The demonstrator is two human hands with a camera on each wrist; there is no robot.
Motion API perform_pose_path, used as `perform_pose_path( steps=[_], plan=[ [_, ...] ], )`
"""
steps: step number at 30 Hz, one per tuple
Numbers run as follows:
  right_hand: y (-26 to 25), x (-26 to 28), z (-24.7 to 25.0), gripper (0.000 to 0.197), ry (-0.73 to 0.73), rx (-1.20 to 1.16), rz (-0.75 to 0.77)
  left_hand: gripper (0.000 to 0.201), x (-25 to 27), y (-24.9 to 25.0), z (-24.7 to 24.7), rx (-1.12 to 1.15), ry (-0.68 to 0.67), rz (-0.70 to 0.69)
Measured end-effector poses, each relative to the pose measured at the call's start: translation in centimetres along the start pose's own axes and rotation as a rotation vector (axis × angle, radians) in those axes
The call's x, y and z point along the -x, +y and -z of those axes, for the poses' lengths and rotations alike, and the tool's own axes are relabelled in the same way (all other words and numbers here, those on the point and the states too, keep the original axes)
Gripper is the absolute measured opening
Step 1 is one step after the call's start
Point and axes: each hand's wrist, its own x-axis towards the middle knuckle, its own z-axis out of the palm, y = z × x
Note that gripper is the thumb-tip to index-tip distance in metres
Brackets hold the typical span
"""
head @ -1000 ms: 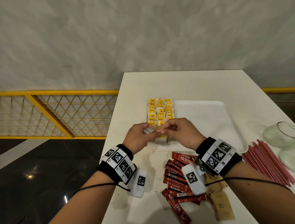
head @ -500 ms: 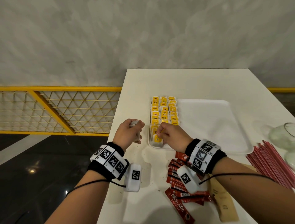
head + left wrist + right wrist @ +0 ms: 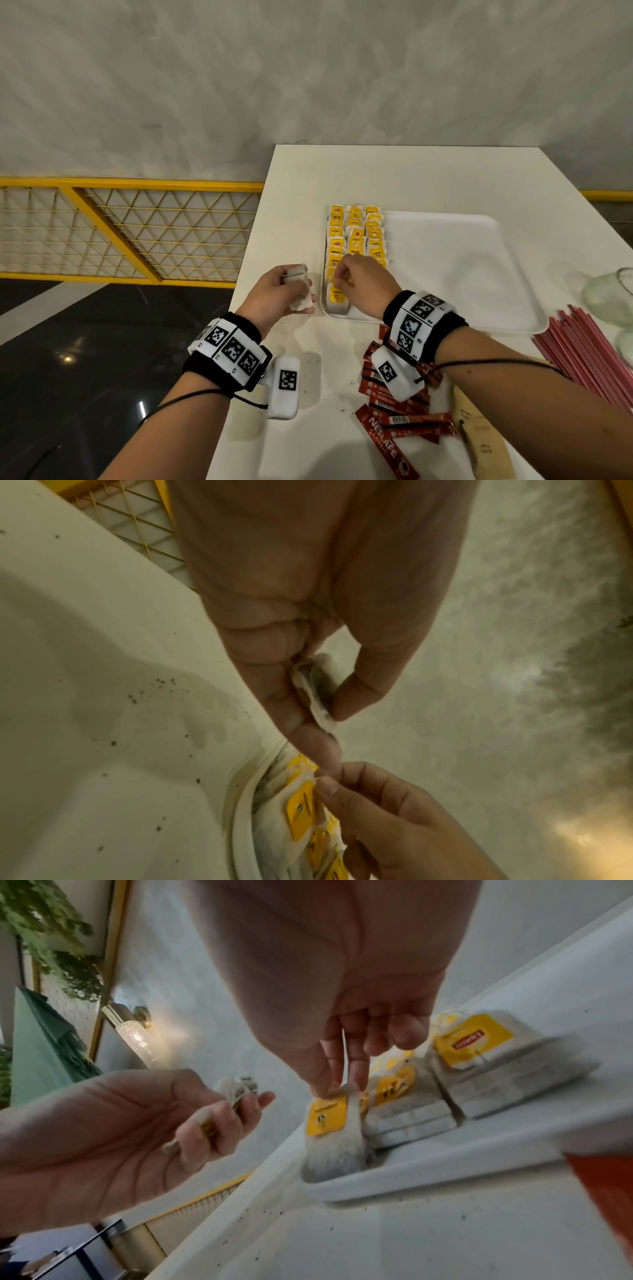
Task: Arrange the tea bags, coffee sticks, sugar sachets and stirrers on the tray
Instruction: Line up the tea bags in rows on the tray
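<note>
A white tray (image 3: 455, 274) lies on the table with several yellow-tagged tea bags (image 3: 356, 236) in three columns along its left side. My right hand (image 3: 339, 279) pinches the top edge of one tea bag (image 3: 334, 1123) standing in the tray's near left corner (image 3: 411, 1180). My left hand (image 3: 298, 291) hovers just left of the tray and grips a small bunch of tea bags (image 3: 313, 693) between thumb and fingers. Red coffee sticks (image 3: 394, 404) and brown sugar sachets (image 3: 479, 435) lie on the table under my right forearm. Red stirrers (image 3: 589, 356) lie to the right.
A glass jar (image 3: 613, 294) lies at the table's right edge beside the stirrers. The table's left edge (image 3: 253, 240) drops to a dark floor with a yellow railing (image 3: 130, 240) behind. Dark crumbs speckle the table in front of the tray.
My hands were together over the tray's near edge and have parted. The right hand took one tea bag down into the near left corner; the left hand drew left with the others.
</note>
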Motion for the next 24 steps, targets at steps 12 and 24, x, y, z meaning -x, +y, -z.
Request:
perform_pose_path(
  steps=[12,24],
  plan=[
    [-0.7,3.1,1.9,0.033,0.079,-0.06,0.421,0.028,0.3,0.9,-2.2,0.107,-0.148,0.13],
    [-0.3,3.5,2.9,0.007,0.176,-0.422,0.162,0.043,1.1,1.4,-3.6,0.103,-0.28,0.312]
  ],
)
